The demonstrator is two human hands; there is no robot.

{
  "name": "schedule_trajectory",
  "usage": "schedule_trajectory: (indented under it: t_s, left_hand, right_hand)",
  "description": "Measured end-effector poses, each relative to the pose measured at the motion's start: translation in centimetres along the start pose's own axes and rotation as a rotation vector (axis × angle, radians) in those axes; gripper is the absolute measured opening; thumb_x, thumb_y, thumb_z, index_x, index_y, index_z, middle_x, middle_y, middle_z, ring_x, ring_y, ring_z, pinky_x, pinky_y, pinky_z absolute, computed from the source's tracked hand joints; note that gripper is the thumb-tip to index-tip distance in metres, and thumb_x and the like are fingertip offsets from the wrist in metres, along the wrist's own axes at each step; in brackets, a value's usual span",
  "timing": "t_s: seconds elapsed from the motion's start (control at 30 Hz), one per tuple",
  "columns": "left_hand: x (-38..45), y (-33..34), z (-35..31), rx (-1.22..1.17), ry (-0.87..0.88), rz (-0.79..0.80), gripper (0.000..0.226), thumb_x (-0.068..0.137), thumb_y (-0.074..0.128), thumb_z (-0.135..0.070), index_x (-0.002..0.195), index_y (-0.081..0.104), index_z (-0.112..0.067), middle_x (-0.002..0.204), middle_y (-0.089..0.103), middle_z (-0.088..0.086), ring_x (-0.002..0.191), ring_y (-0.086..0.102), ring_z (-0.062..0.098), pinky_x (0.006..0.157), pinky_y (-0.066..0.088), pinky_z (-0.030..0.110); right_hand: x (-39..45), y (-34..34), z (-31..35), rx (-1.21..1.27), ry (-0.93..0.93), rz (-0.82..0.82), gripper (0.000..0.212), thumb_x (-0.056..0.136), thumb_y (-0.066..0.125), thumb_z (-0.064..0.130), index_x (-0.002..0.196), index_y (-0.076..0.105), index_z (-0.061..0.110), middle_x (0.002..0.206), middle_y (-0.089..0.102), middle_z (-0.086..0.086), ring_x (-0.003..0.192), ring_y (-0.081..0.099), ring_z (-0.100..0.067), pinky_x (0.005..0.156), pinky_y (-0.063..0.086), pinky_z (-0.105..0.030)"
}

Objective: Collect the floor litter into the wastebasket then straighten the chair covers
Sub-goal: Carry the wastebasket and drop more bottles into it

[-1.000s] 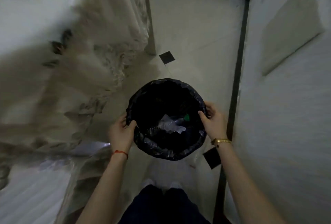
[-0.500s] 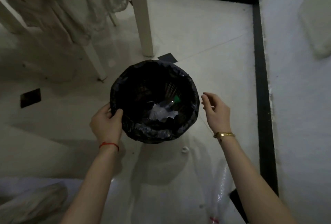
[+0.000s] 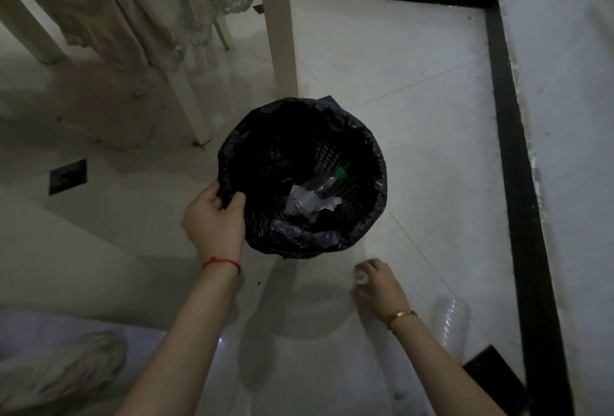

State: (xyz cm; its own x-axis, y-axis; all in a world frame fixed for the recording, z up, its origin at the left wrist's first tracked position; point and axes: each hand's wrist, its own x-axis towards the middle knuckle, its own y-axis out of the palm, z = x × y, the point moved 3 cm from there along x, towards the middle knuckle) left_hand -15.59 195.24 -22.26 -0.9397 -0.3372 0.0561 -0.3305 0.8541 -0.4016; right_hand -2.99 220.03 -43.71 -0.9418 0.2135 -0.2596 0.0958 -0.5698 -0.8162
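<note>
Wastebasket [image 3: 362,163]: qty 1. Round, dark openwork lattice wall, lined w/ 1 black glossy crinkled plastic bag [image 3: 299,236] folded over rim. Stands upright on floor, centre of view, just beside a pale leg. Contents: 1 clear crushed plastic bottle [image 3: 315,191] w/ green cap, plus white paper scraps; exact count of scraps can't tell.

Floor [image 3: 415,123]: pale glossy tiles, thin grout lines, small dark square insets, approx 3 visible. 1 black border strip [image 3: 508,149] runs along far side and right, L-shaped, meeting a rough white wall.

Furniture legs: 1 thick square off-white leg [image 3: 280,33] behind basket; approx 3 thinner pale legs at upper left.

Chair cover [image 3: 133,10]: beige fabric, pleated and frilly, hanging at upper left. 2nd bundle of similar cloth [image 3: 56,369] at lower left, crumpled.

Clear plastic item [image 3: 448,326]: qty 1, see-through, ribbed, lying on floor near right forearm; type can't tell.

Hands: qty 2, bare. Left hand [image 3: 214,219], red string at wrist, fingers pinched on bag edge at basket's near-left rim. Right hand [image 3: 378,282], gold bangle at wrist, low at floor just near side of basket, fingers curled round 1 small white crumpled wad [image 3: 361,277].
</note>
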Motion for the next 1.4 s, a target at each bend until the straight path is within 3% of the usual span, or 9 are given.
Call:
schedule_trajectory:
  t_s: [0.17, 0.23, 0.37, 0.5, 0.8, 0.93, 1.1, 1.23, 1.4]
  left_hand:
    - [-0.1, 0.0, 0.2, -0.044, -0.005, 0.006, 0.032, 0.079, 0.064, -0.007, 0.111, 0.071, -0.012, 0.087, 0.072, 0.003, 0.063, 0.058, -0.009, 0.058, 0.039, -0.002]
    - [-0.1, -0.1, 0.3, -0.062, -0.008, 0.008, 0.031, 0.079, 0.064, -0.006, 0.109, 0.072, -0.011, 0.083, 0.07, -0.001, 0.056, 0.056, -0.016, 0.056, 0.039, -0.002]
    - [-0.2, -0.2, 0.3, -0.05, -0.01, 0.011, 0.032, 0.079, 0.065, -0.009, 0.111, 0.071, -0.012, 0.091, 0.074, 0.005, 0.067, 0.059, -0.007, 0.06, 0.041, -0.001]
    - [-0.9, -0.1, -0.4, -0.056, -0.027, 0.047, 0.032, 0.08, 0.065, -0.007, 0.112, 0.07, -0.01, 0.084, 0.068, -0.005, 0.063, 0.053, -0.007, 0.054, 0.036, -0.003]
    - [-3.1, -0.4, -0.5, 0.003, -0.006, 0.173, 0.032, 0.079, 0.067, -0.01, 0.111, 0.071, -0.011, 0.098, 0.074, 0.01, 0.076, 0.061, 0.005, 0.065, 0.043, 0.013]
    - [-3.7, -0.5, 0.0, 0.052, -0.012, 0.234, 0.032, 0.08, 0.067, -0.011, 0.111, 0.071, -0.01, 0.103, 0.073, 0.011, 0.084, 0.059, 0.007, 0.057, 0.034, 0.001]
    - [-4.1, -0.4, 0.2, 0.079, -0.036, 0.259, 0.033, 0.079, 0.069, -0.015, 0.112, 0.071, -0.01, 0.103, 0.073, 0.012, 0.098, 0.067, 0.018, 0.075, 0.042, 0.018]
    - [-4.3, -0.1, 0.6, 0.079, -0.064, 0.267, 0.033, 0.076, 0.07, -0.017, 0.109, 0.072, -0.012, 0.099, 0.074, 0.011, 0.095, 0.068, 0.021, 0.083, 0.05, 0.027]
    - [-5.1, -0.1, 0.6, 0.059, -0.1, 0.304, 0.033, 0.075, 0.07, -0.018, 0.107, 0.073, -0.015, 0.092, 0.074, 0.006, 0.086, 0.068, 0.019, 0.085, 0.056, 0.04]
  right_hand:
    - [-0.8, 0.1, -0.8, 0.113, 0.014, -0.149, 0.015, 0.074, 0.059, 0.008, 0.089, 0.06, 0.009, 0.085, 0.05, -0.003, 0.076, 0.054, -0.028, 0.065, 0.039, -0.032]
    - [-1.6, -2.0, -0.8, 0.236, 0.077, -0.309, 0.018, 0.075, 0.065, 0.002, 0.09, 0.064, 0.012, 0.084, 0.056, -0.002, 0.071, 0.056, -0.02, 0.065, 0.045, -0.031]
    - [-3.1, -10.5, 1.3, 0.407, 0.107, -0.695, 0.018, 0.079, 0.069, 0.002, 0.094, 0.067, 0.011, 0.086, 0.064, -0.006, 0.068, 0.06, -0.008, 0.059, 0.043, -0.005]
    - [-3.6, -19.2, 6.7, 0.391, -0.084, -0.895, 0.012, 0.084, 0.067, 0.013, 0.096, 0.066, 0.014, 0.09, 0.064, -0.001, 0.074, 0.061, -0.007, 0.065, 0.049, -0.011]
    - [-2.6, -19.5, 15.4, 0.138, -0.37, -0.573, 0.023, 0.083, 0.069, 0.026, 0.104, 0.066, 0.017, 0.093, 0.064, 0.006, 0.083, 0.06, -0.009, 0.078, 0.051, -0.028]
    - [-5.1, -20.7, 13.7, 0.13, -0.318, -0.652, 0.03, 0.08, 0.072, 0.025, 0.108, 0.064, 0.018, 0.098, 0.064, 0.005, 0.087, 0.058, -0.01, 0.082, 0.049, -0.028]
    - [-10.9, -19.6, 6.3, 0.26, 0.009, -0.842, 0.04, 0.083, 0.07, 0.032, 0.118, 0.059, 0.017, 0.109, 0.061, 0.004, 0.094, 0.057, -0.01, 0.08, 0.049, -0.024]
    - [-14.1, -11.7, -2.5, 0.205, 0.476, -0.606, 0.073, 0.075, 0.074, 0.044, 0.132, 0.045, 0.009, 0.129, 0.053, -0.012, 0.118, 0.048, -0.028, 0.101, 0.043, -0.045]
    - [-16.0, -4.5, -6.4, 0.236, 0.703, -0.361, 0.096, 0.065, 0.081, 0.049, 0.137, 0.037, 0.003, 0.134, 0.044, -0.02, 0.124, 0.041, -0.035, 0.1, 0.039, -0.045]
